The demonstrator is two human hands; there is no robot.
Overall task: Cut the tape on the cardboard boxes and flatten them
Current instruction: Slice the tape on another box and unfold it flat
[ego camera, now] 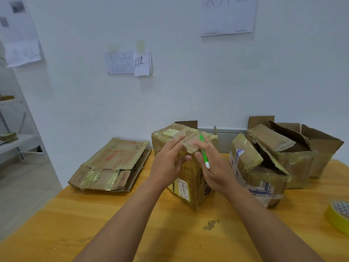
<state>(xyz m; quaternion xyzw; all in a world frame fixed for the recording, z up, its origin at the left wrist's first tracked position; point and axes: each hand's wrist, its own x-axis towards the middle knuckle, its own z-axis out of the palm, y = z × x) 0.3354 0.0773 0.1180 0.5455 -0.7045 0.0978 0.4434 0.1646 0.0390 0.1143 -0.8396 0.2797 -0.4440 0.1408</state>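
Observation:
A taped cardboard box (190, 184) stands upright in the middle of the wooden table (117, 220). Both hands are at its top front edge. My left hand (168, 159) pinches a piece of tape or flap (190, 144) between thumb and fingers. My right hand (211, 163) touches the same piece and holds a green cutter (204, 154), white tip pointing down. A stack of flattened boxes (111, 165) lies at the left. More taped and torn boxes (260, 167) stand at the right.
A yellow tape roll (338, 216) lies at the table's right edge. An open box (309, 148) sits behind the right-hand boxes against the white wall. Paper notes hang on the wall. A shelf (17, 142) stands at the far left.

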